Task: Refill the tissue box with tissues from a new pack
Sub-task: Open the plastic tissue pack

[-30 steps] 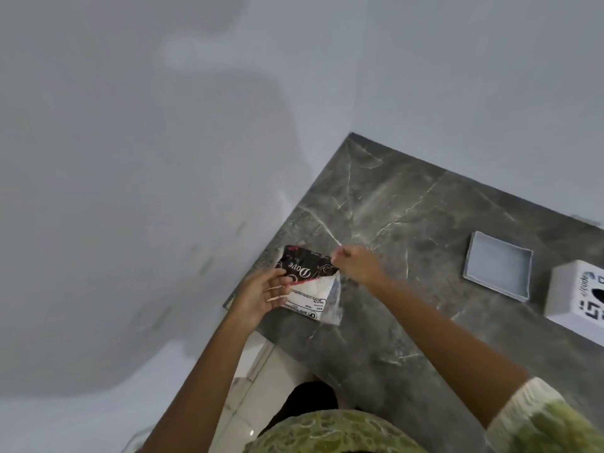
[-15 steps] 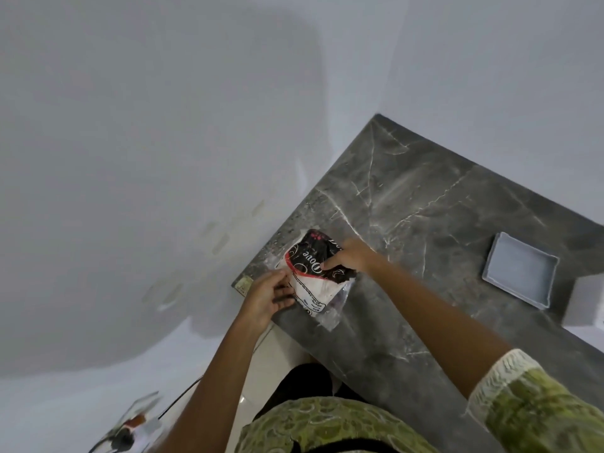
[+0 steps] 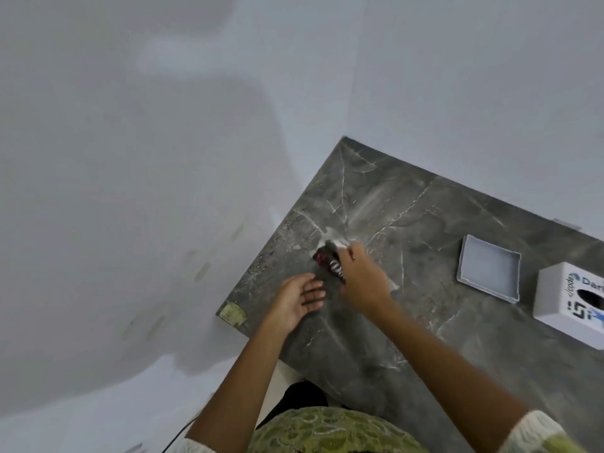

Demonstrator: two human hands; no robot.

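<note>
Grey marble table (image 3: 425,322) by white walls: the right hand (image 3: 361,282) grips the blurred tissue pack (image 3: 328,256) near the left edge; the left hand (image 3: 299,299) lies open just beside it. Tissue box (image 3: 568,304) stands far right, beside a tray (image 3: 488,268).

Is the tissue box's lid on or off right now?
Off, apparently: the square lid lies separately on the table, beside the tissue box.
</note>
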